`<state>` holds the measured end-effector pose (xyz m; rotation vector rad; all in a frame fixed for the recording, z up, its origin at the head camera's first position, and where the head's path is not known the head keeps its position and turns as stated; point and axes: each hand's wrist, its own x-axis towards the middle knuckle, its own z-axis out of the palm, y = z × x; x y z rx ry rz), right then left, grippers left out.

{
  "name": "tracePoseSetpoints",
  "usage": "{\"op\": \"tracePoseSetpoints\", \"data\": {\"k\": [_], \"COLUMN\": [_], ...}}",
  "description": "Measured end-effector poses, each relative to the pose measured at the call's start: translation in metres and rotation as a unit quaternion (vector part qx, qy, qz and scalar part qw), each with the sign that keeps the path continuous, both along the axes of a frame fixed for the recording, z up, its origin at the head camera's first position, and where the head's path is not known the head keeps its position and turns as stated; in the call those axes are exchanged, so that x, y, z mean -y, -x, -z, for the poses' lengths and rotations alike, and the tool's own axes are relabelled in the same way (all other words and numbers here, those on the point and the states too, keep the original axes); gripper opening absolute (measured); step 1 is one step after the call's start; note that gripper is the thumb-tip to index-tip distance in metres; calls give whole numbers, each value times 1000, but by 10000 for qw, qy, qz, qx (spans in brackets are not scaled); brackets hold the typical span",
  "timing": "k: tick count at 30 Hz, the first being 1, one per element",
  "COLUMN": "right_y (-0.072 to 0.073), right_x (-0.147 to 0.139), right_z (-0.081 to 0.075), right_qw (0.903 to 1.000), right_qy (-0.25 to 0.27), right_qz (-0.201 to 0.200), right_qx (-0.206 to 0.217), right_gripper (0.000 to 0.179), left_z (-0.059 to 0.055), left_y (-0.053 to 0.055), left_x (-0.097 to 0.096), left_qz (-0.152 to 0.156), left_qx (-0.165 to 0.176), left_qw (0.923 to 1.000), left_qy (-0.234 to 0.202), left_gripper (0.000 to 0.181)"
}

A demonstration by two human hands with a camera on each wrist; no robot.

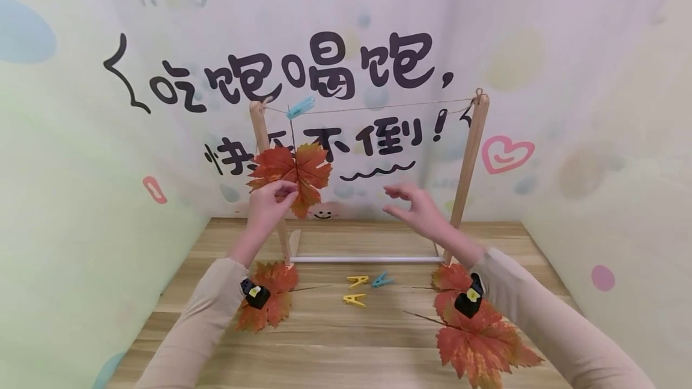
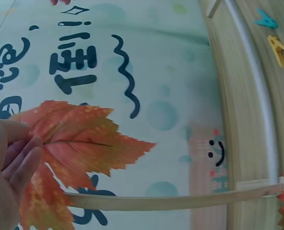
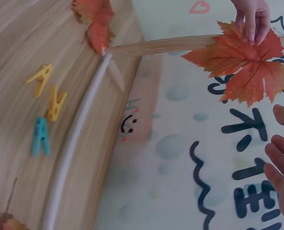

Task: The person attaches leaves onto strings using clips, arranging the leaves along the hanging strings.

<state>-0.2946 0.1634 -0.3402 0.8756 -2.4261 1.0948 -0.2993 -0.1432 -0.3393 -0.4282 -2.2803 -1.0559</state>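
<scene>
On the left, a loose red-orange leaf [image 1: 280, 284] lies on the wooden tabletop [image 1: 346, 338], at six o'clock from the person's left hand [image 1: 267, 200]. The left hand's thumb and fingertips are drawn close together against the lower left of a hanging maple leaf [image 1: 307, 170]; whether they pinch it or merely touch it, I cannot tell. The hanging leaf's centre sits at about one o'clock from the left hand, in front of the frame's left post [image 1: 261, 128]. At twelve o'clock above that leaf, a light-blue clothespin [image 1: 301, 108] clips its stem to a string [image 1: 378, 107].

Further right, on the tabletop at about five o'clock from the hanging leaf, lie two yellow clothespins [image 1: 354, 300] and one darker blue clothespin [image 1: 382, 280], just beyond which runs a white bar [image 1: 367, 259].

Next comes the right hand [image 1: 418, 212], empty, thumb and fingers spread apart. From it, the hanging leaf is toward nine o'clock, well apart. The two hands are also well apart. Behind the right wrist stands the right post [image 1: 471, 155]; at five o'clock from the right hand, two more leaves [image 1: 481, 347] overlap on the tabletop.
</scene>
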Motion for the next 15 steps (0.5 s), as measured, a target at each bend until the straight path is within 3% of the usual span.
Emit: {"op": "tracePoseSetpoints", "data": {"k": [9,12,15], "right_y": [-10,-11,-14], "right_x": [-20,-26,-29], "right_z": [43,59,74], "right_qw": [10000,9999,9996], "right_qy": [-54,-147,-232], "right_qz": [-9,37,66], "right_qx": [64,60,169], "right_gripper": [39,39,39], "left_z": [34,49,64], "left_y": [-6,-8,-11], "left_x": [18,23,27], "left_qz": [114,23,-107], "left_qx": [495,562,933], "left_qw": [9983,9982,9955], "left_qy": [-297,-208,-161], "left_gripper": [15,14,14]}}
